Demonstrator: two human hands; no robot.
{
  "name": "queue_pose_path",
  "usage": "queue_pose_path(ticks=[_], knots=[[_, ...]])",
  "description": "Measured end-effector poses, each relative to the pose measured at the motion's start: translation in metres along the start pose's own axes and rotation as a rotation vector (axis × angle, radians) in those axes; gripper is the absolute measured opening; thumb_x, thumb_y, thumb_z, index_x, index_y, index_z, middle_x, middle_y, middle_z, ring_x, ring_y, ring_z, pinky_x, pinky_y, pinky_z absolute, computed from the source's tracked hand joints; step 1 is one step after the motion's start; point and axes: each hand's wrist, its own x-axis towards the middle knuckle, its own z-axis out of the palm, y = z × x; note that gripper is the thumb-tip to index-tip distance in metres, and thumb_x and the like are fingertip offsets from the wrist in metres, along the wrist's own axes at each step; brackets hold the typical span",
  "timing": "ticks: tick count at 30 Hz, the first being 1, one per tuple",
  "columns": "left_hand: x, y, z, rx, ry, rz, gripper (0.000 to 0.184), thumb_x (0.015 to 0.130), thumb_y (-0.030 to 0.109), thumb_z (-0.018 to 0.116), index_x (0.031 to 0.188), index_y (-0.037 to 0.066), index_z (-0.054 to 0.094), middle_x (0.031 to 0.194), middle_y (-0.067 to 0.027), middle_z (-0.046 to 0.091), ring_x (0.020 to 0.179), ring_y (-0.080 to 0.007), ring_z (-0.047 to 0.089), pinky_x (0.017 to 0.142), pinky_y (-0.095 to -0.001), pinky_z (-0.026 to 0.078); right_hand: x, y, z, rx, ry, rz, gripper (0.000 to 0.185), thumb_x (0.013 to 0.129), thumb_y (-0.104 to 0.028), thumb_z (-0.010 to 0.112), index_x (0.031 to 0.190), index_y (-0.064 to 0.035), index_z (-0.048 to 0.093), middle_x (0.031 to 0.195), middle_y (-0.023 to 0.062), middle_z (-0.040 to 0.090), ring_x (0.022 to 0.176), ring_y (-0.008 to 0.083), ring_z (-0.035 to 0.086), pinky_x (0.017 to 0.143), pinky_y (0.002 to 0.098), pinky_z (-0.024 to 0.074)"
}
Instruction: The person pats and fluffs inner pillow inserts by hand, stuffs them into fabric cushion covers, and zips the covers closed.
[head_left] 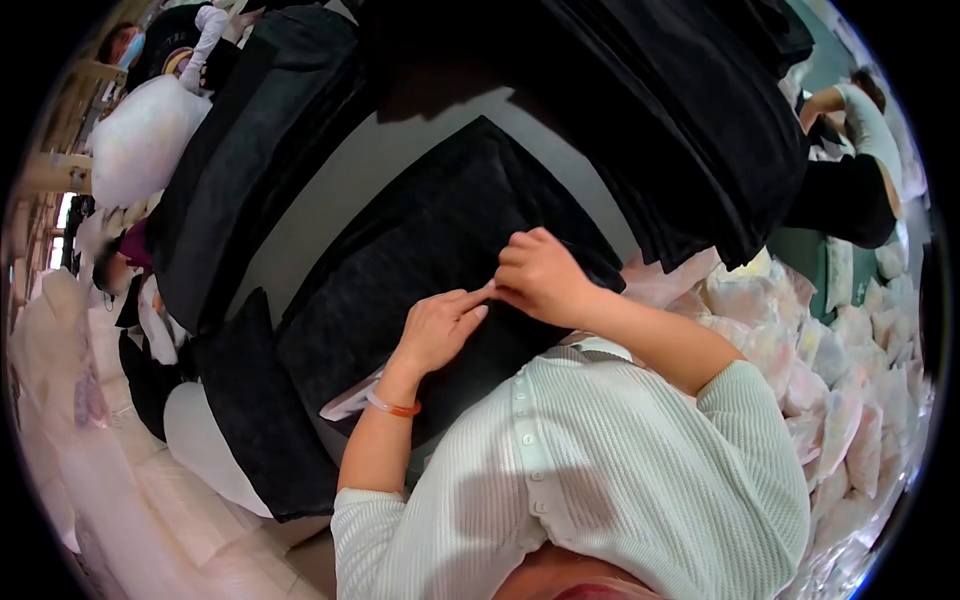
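Observation:
Black plush fabric (400, 240) lies folded in front of me on a grey surface (340, 185). Over its middle, my left hand (440, 325) is stretched out, thumb apart from the fingers, its fingertips reaching my right hand. My right hand (540, 278) is closed in a pinch where the two hands meet; anything between its fingertips is too small to make out. A pale pinkish strip (348, 400) shows at the fabric's lower left edge, beside my left wrist, which wears an orange and white bangle.
Tall stacks of black fabric stand at the left (255, 150) and upper right (690, 130). Filled pale bags (800, 350) are heaped at the right. One person (185, 50) is at the upper left beside a white bag (150, 135); another person (865, 130) bends at the right.

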Motion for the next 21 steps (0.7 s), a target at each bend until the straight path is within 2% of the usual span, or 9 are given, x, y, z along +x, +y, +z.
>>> queue_pose_path(ticks=[2,4,6,7,10,11,15,17,21], knots=[[-0.001,0.008,-0.001,0.093,-0.068,-0.008,0.044,0.087,0.03,0.063,0.128,0.014,0.063,0.08,-0.0089,0.061,0.078,-0.0286,0.064,0.071,-0.0374,0.051,0.015,0.003,-0.031,0.063,0.013,0.155,0.014,0.077,-0.016,0.072,0.073,-0.007,0.063,0.071,0.0057,0.055,0.076,0.026,0.054,0.071,0.0373,0.0419],[-0.001,0.011,-0.001,0.113,-0.062,-0.009,0.05,0.082,0.031,0.068,0.128,0.014,0.063,0.078,-0.0089,0.06,0.078,-0.0275,0.064,0.071,-0.0373,0.052,0.018,0.024,-0.037,-0.031,-0.088,0.302,0.018,0.079,-0.02,0.073,0.074,-0.0055,0.064,0.074,0.0079,0.059,0.077,0.0289,0.057,0.069,0.0398,0.0456],[0.0,0.012,0.001,0.133,-0.019,0.046,0.056,0.076,0.03,0.072,0.13,0.015,0.062,0.076,-0.0091,0.059,0.075,-0.0285,0.062,0.069,-0.0372,0.051,0.018,0.04,-0.036,-0.025,-0.383,0.5,0.022,0.08,-0.025,0.074,0.077,-0.0044,0.065,0.077,0.0104,0.063,0.078,0.0319,0.062,0.068,0.042,0.0487],[0.0,0.008,0.002,0.13,-0.013,0.058,0.06,0.073,0.03,0.073,0.13,0.016,0.061,0.076,-0.0092,0.058,0.075,-0.0283,0.062,0.068,-0.0375,0.051,0.02,0.045,-0.036,-0.101,-0.514,0.529,0.024,0.08,-0.026,0.075,0.079,-0.0043,0.066,0.08,0.0123,0.066,0.08,0.0329,0.065,0.069,0.0425,0.05],[-0.002,0.006,0.002,0.135,-0.024,0.068,0.06,0.074,0.027,0.073,0.131,0.015,0.06,0.076,-0.0093,0.057,0.075,-0.0279,0.062,0.069,-0.0377,0.051,0.026,0.047,-0.047,-0.096,-0.653,0.564,0.024,0.078,-0.026,0.076,0.08,-0.004,0.066,0.08,0.0133,0.067,0.081,0.0336,0.065,0.07,0.0419,0.0502],[-0.002,0.006,0.001,0.127,-0.02,0.068,0.06,0.074,0.027,0.073,0.131,0.015,0.06,0.076,-0.0093,0.057,0.075,-0.0279,0.062,0.069,-0.0377,0.051,0.028,0.044,-0.049,-0.104,-0.64,0.568,0.025,0.073,-0.024,0.077,0.079,-0.0029,0.066,0.083,0.0155,0.068,0.087,0.0346,0.067,0.075,0.0435,0.0531],[-0.002,0.006,-0.001,0.144,-0.026,0.083,0.059,0.074,0.027,0.073,0.131,0.015,0.061,0.077,-0.0081,0.058,0.078,-0.0258,0.064,0.072,-0.0366,0.053,0.028,0.048,-0.043,-0.24,-0.717,0.511,0.02,0.074,-0.019,0.075,0.077,-0.0018,0.066,0.083,0.0156,0.069,0.088,0.0347,0.067,0.076,0.0445,0.0535],[-0.003,0.005,0.0,0.142,-0.009,0.093,0.059,0.074,0.026,0.074,0.131,0.015,0.061,0.077,-0.008,0.058,0.077,-0.0257,0.063,0.072,-0.0366,0.053,0.034,0.047,-0.042,-0.273,-0.904,0.554,0.018,0.074,-0.015,0.073,0.084,-0.0021,0.065,0.086,0.0154,0.069,0.09,0.0351,0.067,0.077,0.0448,0.0537],[-0.004,0.003,0.001,0.153,-0.008,0.093,0.06,0.074,0.026,0.074,0.131,0.015,0.061,0.078,-0.0082,0.058,0.078,-0.0257,0.064,0.072,-0.0368,0.053,0.028,0.047,-0.04,-0.221,-0.775,0.563,0.024,0.074,-0.011,0.071,0.095,-0.005,0.062,0.088,0.0134,0.068,0.089,0.0352,0.066,0.074,0.0439,0.052]])
